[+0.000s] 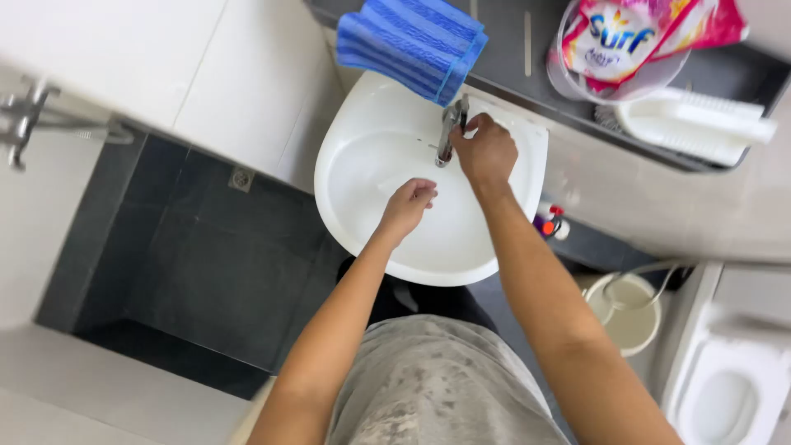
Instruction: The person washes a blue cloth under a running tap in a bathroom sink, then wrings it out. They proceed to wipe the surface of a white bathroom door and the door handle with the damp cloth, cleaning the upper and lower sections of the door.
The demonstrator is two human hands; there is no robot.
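Note:
A white round basin (354, 206) hangs on the wall below me. At its back stands a chrome tap (450, 132). My right hand (486, 152) rests on the tap, fingers closed around its handle. My left hand (408, 206) hovers over the middle of the basin under the spout, fingers curled and cupped, holding nothing that I can see. A folded blue striped cloth (412, 41) lies on the dark shelf just behind the basin's left rim.
On the dark shelf (511, 74) stand a clear tub with a pink detergent pouch (626, 37) and a white brush tray (700, 124). A small bucket (630, 317) and toilet (725, 395) sit at right. Dark shower floor (198, 272) lies left, with a wall tap (25, 115).

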